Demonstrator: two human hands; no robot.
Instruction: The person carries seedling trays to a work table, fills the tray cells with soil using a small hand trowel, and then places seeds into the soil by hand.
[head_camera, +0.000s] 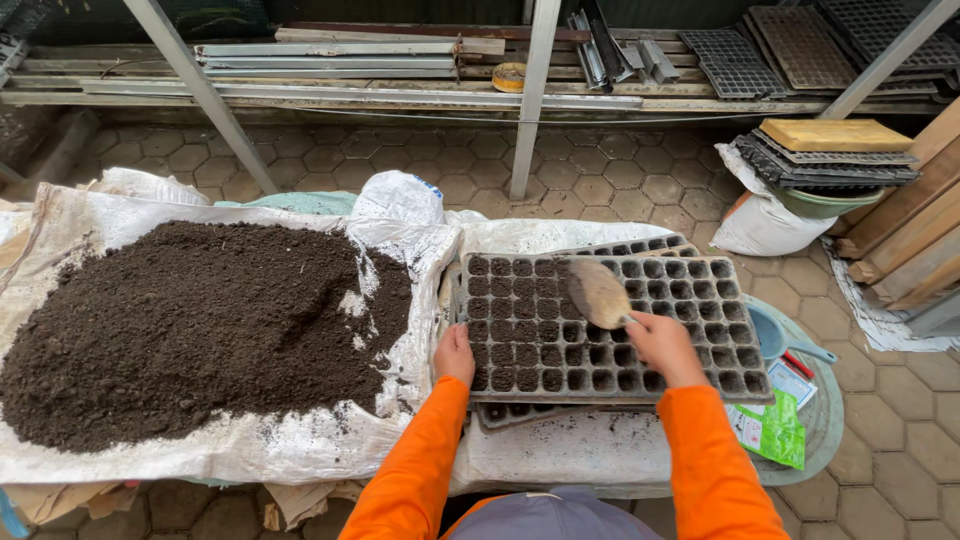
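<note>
A black seedling tray (700, 330) with many small cells lies in front of me on white sacking; its left cells hold dark soil, its right cells look bare. My right hand (662, 345) grips a small trowel (598, 292) whose dusty blade hovers over the tray's middle. My left hand (455, 355) rests on the tray's near left corner, fingers curled on its edge. Both arms wear orange sleeves. A big heap of dark soil (190, 330) sits on a white sack (250, 455) to the left.
A second tray (640, 245) pokes out behind the first. To the right lie a green packet (775, 430), a blue scoop (780, 335) on a round lid, a white bag (765, 220), stacked trays and wooden planks (905, 230). Metal posts (532, 100) rise behind.
</note>
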